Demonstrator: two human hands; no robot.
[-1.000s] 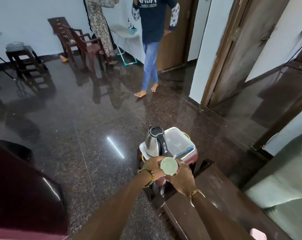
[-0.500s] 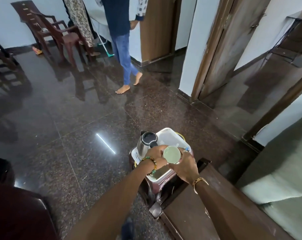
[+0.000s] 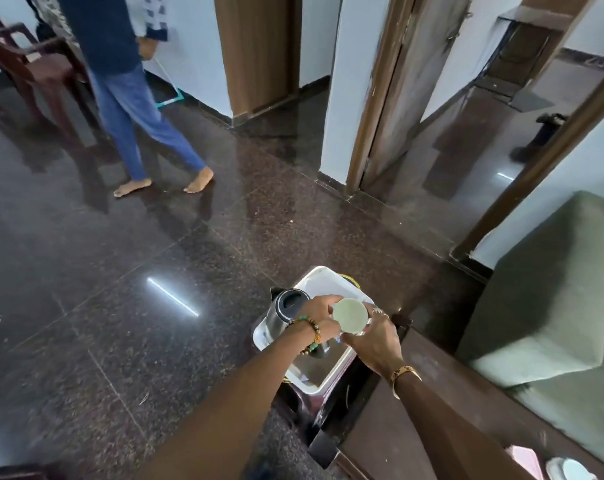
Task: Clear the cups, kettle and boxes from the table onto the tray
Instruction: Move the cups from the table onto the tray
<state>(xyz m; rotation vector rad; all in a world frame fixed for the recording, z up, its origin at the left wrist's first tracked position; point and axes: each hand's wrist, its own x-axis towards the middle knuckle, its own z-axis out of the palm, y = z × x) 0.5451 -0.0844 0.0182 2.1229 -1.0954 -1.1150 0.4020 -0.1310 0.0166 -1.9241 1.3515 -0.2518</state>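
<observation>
1. A pale green round cup (image 3: 350,314) is gripped from the right by the right hand (image 3: 373,336), fingers curled round it.
2. Its left side is clasped by the left hand (image 3: 319,315).
3. The cup is held upright directly over the white rectangular tray (image 3: 319,273), just right of the steel kettle (image 3: 286,308); a straight lowering is judged enough.

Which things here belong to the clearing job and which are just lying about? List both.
Job: pale green round cup, held in left hand and right hand; steel kettle with black lid; white rectangular tray; dark brown wooden table.
Lying about: brown plastic chairs; grey-green cushioned seat.
</observation>
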